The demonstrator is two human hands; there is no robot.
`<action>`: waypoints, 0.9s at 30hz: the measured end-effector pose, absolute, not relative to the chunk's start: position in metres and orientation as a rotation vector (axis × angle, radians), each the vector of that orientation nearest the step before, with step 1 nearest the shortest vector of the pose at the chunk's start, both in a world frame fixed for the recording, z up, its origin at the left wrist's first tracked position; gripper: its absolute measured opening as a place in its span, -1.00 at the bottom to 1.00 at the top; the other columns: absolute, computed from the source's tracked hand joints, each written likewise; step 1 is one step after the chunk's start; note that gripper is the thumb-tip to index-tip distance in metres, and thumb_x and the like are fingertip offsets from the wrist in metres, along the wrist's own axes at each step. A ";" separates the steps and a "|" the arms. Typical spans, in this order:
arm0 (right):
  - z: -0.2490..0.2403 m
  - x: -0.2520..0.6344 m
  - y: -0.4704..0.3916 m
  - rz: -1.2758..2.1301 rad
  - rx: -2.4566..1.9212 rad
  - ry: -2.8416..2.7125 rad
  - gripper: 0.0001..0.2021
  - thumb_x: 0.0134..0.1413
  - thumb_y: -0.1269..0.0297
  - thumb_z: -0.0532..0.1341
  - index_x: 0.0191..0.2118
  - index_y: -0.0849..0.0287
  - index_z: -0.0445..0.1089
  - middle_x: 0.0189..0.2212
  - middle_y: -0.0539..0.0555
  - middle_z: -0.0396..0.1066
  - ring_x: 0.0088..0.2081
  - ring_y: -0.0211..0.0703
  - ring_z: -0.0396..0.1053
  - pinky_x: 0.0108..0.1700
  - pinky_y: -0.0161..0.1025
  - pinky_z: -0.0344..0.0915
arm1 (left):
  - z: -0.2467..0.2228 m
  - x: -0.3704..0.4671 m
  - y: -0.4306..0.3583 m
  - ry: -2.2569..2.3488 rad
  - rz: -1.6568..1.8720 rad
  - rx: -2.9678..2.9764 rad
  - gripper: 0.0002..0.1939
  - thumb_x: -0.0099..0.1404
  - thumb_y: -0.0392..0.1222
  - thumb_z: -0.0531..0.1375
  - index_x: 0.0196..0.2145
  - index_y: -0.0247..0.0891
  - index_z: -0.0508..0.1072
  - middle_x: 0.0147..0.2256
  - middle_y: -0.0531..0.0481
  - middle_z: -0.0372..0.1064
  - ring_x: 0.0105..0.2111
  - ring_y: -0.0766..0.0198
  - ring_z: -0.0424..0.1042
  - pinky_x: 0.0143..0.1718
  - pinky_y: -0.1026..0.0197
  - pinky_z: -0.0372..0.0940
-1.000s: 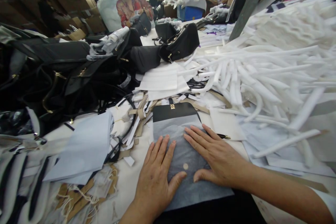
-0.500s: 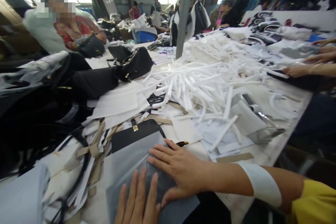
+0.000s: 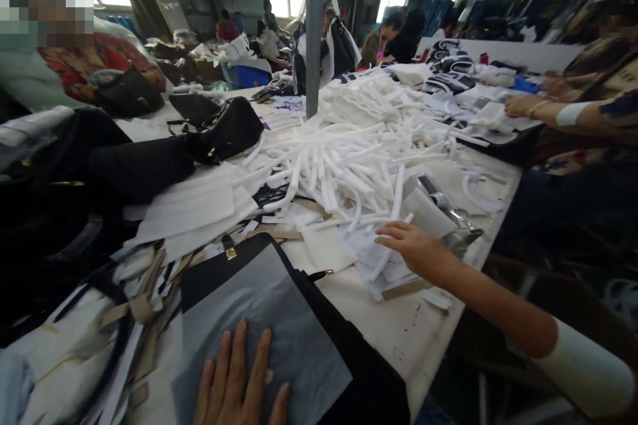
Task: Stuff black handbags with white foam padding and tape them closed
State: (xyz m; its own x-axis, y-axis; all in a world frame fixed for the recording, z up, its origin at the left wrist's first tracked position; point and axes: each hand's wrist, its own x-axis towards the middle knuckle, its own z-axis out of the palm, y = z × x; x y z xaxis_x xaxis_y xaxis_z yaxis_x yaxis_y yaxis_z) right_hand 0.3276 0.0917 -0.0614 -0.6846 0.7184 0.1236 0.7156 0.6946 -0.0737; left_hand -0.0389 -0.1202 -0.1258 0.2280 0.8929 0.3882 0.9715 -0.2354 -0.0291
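Observation:
A black bag [image 3: 371, 372] with a gold clasp lies on the table, partly covered by a translucent grey-white sheet [image 3: 299, 339]. Flat on that sheet rests my left hand [image 3: 236, 378], fingers spread, near the bottom edge of the view. My right hand [image 3: 416, 249] is over thin white sheets [image 3: 356, 242] to the right of the bag, its fingers stretched forward and nothing visible in them. A small black zipper pull with a gold end [image 3: 321, 275] sticks out beside the bag.
White foam strips [image 3: 339, 159] are heaped mid-table, behind a grey post [image 3: 313, 33]. Black bags [image 3: 234, 126] pile up at the left, above brown and white scraps [image 3: 144, 305]. Co-workers sit at the left and right; one person's hand [image 3: 521, 106] works at the right edge.
My right hand has lifted off the sheet on the bag and reached right to the thin white sheets. My left hand stays flat on the bag's sheet. The view has turned to the right.

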 end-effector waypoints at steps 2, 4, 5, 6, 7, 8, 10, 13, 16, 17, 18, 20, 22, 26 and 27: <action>-0.070 0.350 0.092 -0.085 -1.213 -2.812 -0.45 0.03 0.74 -0.05 -0.01 0.22 0.50 0.06 0.18 0.47 0.14 0.05 0.35 0.08 0.02 0.40 | -0.115 -0.036 -0.122 -1.805 -0.370 -2.258 -0.24 0.32 -0.07 0.15 0.39 -0.25 0.00 0.40 -0.29 -0.16 0.36 -0.17 -0.04 0.34 -0.22 -0.08; -0.076 0.360 0.093 -0.162 -1.182 -2.826 -0.54 0.11 0.70 -0.03 -0.07 0.24 0.52 0.05 0.20 0.48 0.13 0.09 0.37 0.06 0.07 0.41 | -0.104 -0.029 -0.124 -1.877 -0.363 -2.234 -0.26 0.33 -0.07 0.14 0.38 -0.25 0.02 0.39 -0.29 -0.15 0.35 -0.19 -0.01 0.30 -0.23 0.03; -0.076 0.361 0.094 -0.196 -1.150 -2.810 -0.60 0.16 0.65 -0.01 -0.09 0.23 0.51 0.03 0.20 0.49 0.11 0.12 0.38 0.05 0.09 0.41 | -0.099 -0.026 -0.125 -1.896 -0.363 -2.222 -0.28 0.34 -0.07 0.14 0.38 -0.24 0.03 0.40 -0.28 -0.15 0.35 -0.19 0.00 0.28 -0.23 0.08; -0.074 0.358 0.094 -0.229 -1.113 -2.776 -0.65 0.21 0.59 0.02 -0.10 0.22 0.51 0.02 0.20 0.51 0.10 0.13 0.40 0.05 0.11 0.40 | -0.095 -0.022 -0.125 -1.911 -0.360 -2.209 -0.29 0.34 -0.07 0.14 0.38 -0.23 0.04 0.40 -0.27 -0.15 0.35 -0.18 0.00 0.26 -0.22 0.11; -0.068 0.353 0.094 -0.262 -1.083 -2.715 -0.71 0.25 0.52 0.06 -0.09 0.21 0.49 0.00 0.20 0.52 0.07 0.14 0.42 0.06 0.13 0.39 | -0.091 -0.019 -0.126 -1.923 -0.351 -2.198 -0.30 0.35 -0.07 0.13 0.37 -0.22 0.05 0.40 -0.26 -0.14 0.35 -0.17 0.00 0.25 -0.21 0.13; -0.061 0.344 0.092 -0.282 -1.053 -2.651 -0.76 0.27 0.45 0.10 -0.07 0.21 0.47 -0.02 0.21 0.52 0.05 0.14 0.43 0.08 0.13 0.38 | -0.087 -0.017 -0.126 -1.938 -0.339 -2.188 -0.31 0.35 -0.07 0.13 0.37 -0.22 0.06 0.40 -0.25 -0.14 0.35 -0.16 0.01 0.24 -0.21 0.15; -0.041 0.317 0.082 -0.301 -1.030 -2.496 -0.80 0.27 0.33 0.18 -0.04 0.19 0.44 -0.09 0.21 0.54 -0.04 0.10 0.49 0.06 0.06 0.39 | -0.081 -0.014 -0.126 -1.978 -0.311 -2.179 -0.32 0.35 -0.08 0.14 0.36 -0.21 0.07 0.40 -0.24 -0.14 0.35 -0.15 0.00 0.23 -0.20 0.17; -0.012 0.262 0.058 -0.040 -0.901 -2.425 -0.75 0.31 0.23 0.15 0.05 0.09 0.36 -0.14 0.13 0.54 -0.17 -0.04 0.54 -0.12 -0.14 0.46 | -0.074 -0.012 -0.125 -2.038 -0.299 -2.184 -0.34 0.36 -0.09 0.14 0.35 -0.20 0.10 0.39 -0.23 -0.12 0.36 -0.15 -0.02 0.24 -0.21 0.16; 0.000 0.203 0.036 0.457 -0.679 -2.519 -0.76 0.33 0.27 0.12 0.07 0.05 0.33 -0.17 0.06 0.54 -0.22 -0.16 0.53 -0.20 -0.30 0.45 | -0.071 -0.010 -0.124 -2.103 -0.288 -2.177 -0.36 0.36 -0.09 0.15 0.34 -0.20 0.13 0.37 -0.25 -0.05 0.36 -0.15 -0.02 0.25 -0.23 0.15; 0.000 0.186 0.032 0.586 -0.614 -2.536 -0.76 0.33 0.28 0.11 0.07 0.06 0.33 -0.16 0.06 0.53 -0.21 -0.18 0.53 -0.18 -0.32 0.44 | -0.071 -0.009 -0.123 -2.125 -0.285 -2.172 -0.36 0.36 -0.08 0.15 0.34 -0.21 0.14 0.36 -0.26 -0.01 0.35 -0.15 0.00 0.25 -0.23 0.14; -0.002 0.171 0.029 0.698 -0.560 -2.547 -0.76 0.34 0.29 0.10 0.08 0.08 0.32 -0.13 0.07 0.53 -0.17 -0.19 0.52 -0.15 -0.32 0.44 | -0.072 -0.008 -0.123 -2.143 -0.284 -2.172 -0.37 0.37 -0.06 0.14 0.33 -0.22 0.14 0.34 -0.28 0.03 0.34 -0.15 0.02 0.26 -0.24 0.14; -0.011 0.146 0.029 0.862 -0.497 -2.557 -0.73 0.35 0.29 0.07 0.10 0.10 0.31 -0.07 0.09 0.51 -0.09 -0.18 0.50 -0.05 -0.29 0.43 | -0.074 -0.008 -0.121 -2.169 -0.291 -2.181 -0.36 0.37 -0.02 0.14 0.33 -0.22 0.14 0.31 -0.30 0.11 0.32 -0.15 0.08 0.26 -0.26 0.13; -0.024 0.130 0.033 0.958 -0.470 -2.574 -0.71 0.36 0.32 0.05 0.12 0.13 0.32 -0.04 0.11 0.49 -0.04 -0.15 0.47 0.02 -0.22 0.42 | -0.076 -0.008 -0.120 -2.187 -0.311 -2.190 -0.34 0.37 -0.01 0.15 0.34 -0.21 0.12 0.30 -0.30 0.12 0.31 -0.16 0.09 0.26 -0.28 0.12; -0.054 0.118 0.038 0.952 -0.440 -2.599 -0.70 0.36 0.35 0.02 0.10 0.15 0.38 -0.04 0.15 0.48 0.00 -0.10 0.44 0.08 -0.13 0.39 | -0.077 -0.012 -0.121 -2.232 -0.379 -2.215 -0.30 0.37 0.01 0.14 0.36 -0.26 0.07 0.34 -0.27 0.04 0.33 -0.15 0.05 0.29 -0.27 0.09; -0.060 0.118 0.039 0.950 -0.450 -2.587 -0.69 0.36 0.35 0.02 0.11 0.15 0.38 -0.04 0.16 0.48 0.01 -0.10 0.43 0.09 -0.13 0.39 | -0.076 -0.014 -0.122 -2.236 -0.413 -2.228 -0.30 0.38 0.00 0.13 0.36 -0.29 0.05 0.35 -0.26 0.02 0.34 -0.11 0.04 0.30 -0.25 0.08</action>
State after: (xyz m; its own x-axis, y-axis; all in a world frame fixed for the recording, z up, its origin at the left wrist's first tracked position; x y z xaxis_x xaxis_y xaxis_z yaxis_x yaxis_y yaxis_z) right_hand 0.1181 0.0388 -0.0600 -0.8895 0.4056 0.2106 0.1729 0.7252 -0.6664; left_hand -0.0143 -0.1220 -0.0764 -0.0201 0.9882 0.1520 0.9773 -0.0127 0.2116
